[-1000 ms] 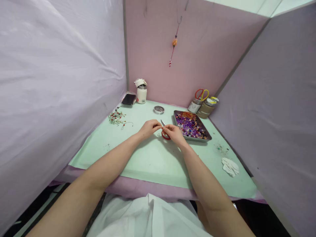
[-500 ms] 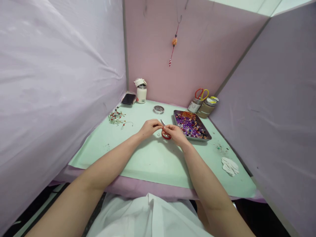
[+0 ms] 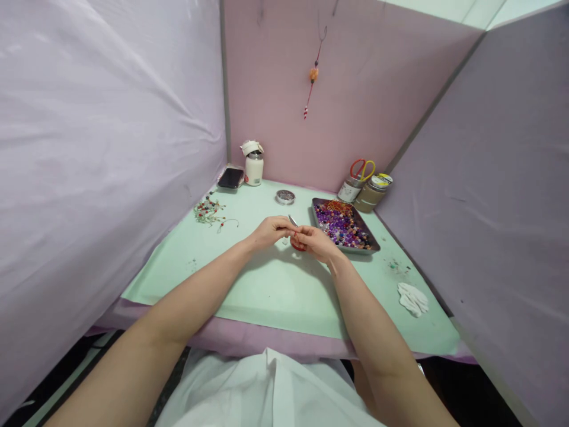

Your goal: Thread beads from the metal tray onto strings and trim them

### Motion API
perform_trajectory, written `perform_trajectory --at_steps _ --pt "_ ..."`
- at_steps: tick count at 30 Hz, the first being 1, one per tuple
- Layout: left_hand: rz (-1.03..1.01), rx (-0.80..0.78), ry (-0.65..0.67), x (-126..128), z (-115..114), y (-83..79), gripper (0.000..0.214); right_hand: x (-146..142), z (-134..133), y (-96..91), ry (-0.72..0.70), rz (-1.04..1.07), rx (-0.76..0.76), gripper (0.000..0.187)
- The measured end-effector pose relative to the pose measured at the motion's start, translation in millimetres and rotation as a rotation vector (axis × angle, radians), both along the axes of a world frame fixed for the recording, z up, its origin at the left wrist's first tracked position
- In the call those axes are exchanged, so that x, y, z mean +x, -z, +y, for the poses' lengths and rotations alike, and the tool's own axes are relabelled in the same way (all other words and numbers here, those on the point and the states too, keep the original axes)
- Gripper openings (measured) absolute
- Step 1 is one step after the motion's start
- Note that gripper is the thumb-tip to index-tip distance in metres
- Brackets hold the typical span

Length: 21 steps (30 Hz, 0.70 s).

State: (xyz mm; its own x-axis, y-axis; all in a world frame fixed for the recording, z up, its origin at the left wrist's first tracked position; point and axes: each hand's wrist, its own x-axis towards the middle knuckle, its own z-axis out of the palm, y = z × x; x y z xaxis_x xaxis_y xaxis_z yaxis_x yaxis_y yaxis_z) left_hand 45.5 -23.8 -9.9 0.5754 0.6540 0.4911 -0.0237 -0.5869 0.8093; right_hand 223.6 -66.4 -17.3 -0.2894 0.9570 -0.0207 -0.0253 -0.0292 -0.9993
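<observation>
My left hand (image 3: pixel 272 231) and my right hand (image 3: pixel 315 240) meet over the middle of the table, fingertips pinched close together. Whatever thin or small thing they pinch is too small to make out. Between and partly beneath them is a pair of scissors (image 3: pixel 292 220); its blades point away from me and its red handles show below my right fingers. I cannot tell whether my right hand touches the scissors. A small clear-whitish piece (image 3: pixel 285 241) lies on the table under my left fingertips.
A metal tray (image 3: pixel 371 251) of purple and mixed beads stands right of my hands. Behind are a round tin (image 3: pixel 285 197), a white bottle (image 3: pixel 254 169), a phone (image 3: pixel 231 178) and jars (image 3: pixel 371 194). Beaded strands (image 3: pixel 208 210) lie left, a white cloth (image 3: pixel 413 299) right. A beaded cord (image 3: pixel 313 74) hangs at the back.
My fingertips have drawn slightly closer together. My right hand now covers more of the scissors' red handles. The other things stay where they were.
</observation>
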Motion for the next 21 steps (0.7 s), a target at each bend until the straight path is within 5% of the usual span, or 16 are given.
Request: perform_trajectory --at_steps 7,21 --pt "0.010 -0.017 -0.125 0 -1 0.8 0.012 -7 4 4.0 0.237 0.037 0.087 0.035" --pt "0.040 -0.080 -0.223 -2 1 0.5 0.022 -6 -1 -6.0 0.234 -0.109 0.223 0.027"
